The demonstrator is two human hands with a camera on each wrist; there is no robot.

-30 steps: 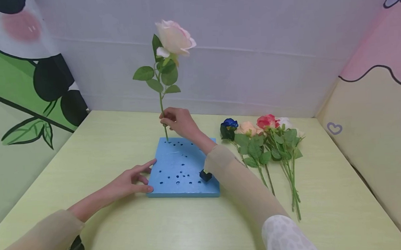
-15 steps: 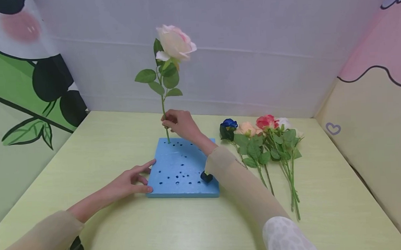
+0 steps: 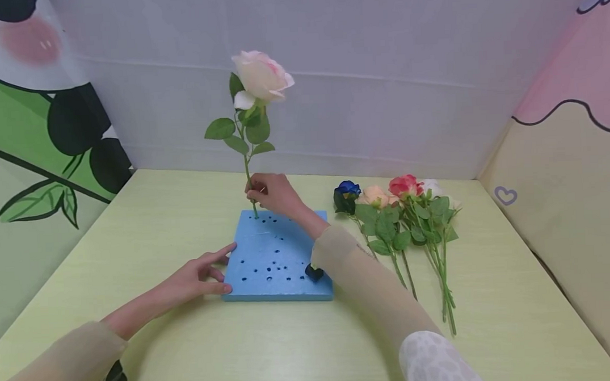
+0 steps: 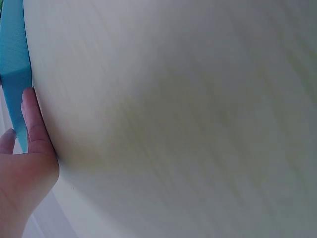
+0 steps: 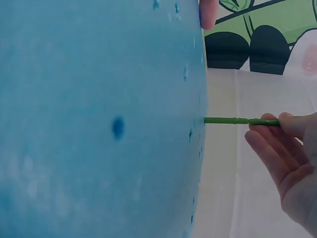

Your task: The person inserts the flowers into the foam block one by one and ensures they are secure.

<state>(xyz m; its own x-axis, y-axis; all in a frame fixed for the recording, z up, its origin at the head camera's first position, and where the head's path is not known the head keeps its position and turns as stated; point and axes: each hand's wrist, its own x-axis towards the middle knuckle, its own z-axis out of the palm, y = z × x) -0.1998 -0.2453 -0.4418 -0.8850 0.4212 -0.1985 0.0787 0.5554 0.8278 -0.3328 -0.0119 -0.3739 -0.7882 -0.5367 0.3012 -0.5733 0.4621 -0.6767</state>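
Observation:
A pale pink rose [image 3: 261, 77] stands nearly upright over the far left part of a blue foam board [image 3: 256, 249] dotted with holes. My right hand [image 3: 277, 193] pinches its green stem between thumb and fingers, a short way above the board. In the right wrist view the lower end of the stem [image 5: 225, 120] meets the board's surface. My left hand [image 3: 201, 277] rests at the board's left edge, fingers extended along the side and thumb at the near corner. The left wrist view shows the fingers [image 4: 34, 119] against the board's side.
To the right of the board lie several loose flowers: a blue rose [image 3: 348, 195], a peach rose [image 3: 375, 196], a red-pink rose [image 3: 406, 185] and a white one [image 3: 431, 187], their stems pointing toward me. A grey-white cloth wall [image 3: 383, 113] rises behind the table.
The rose and my right hand have moved down, bringing the stem's lower end into the far left of the board. My left hand has stayed at the board's edge.

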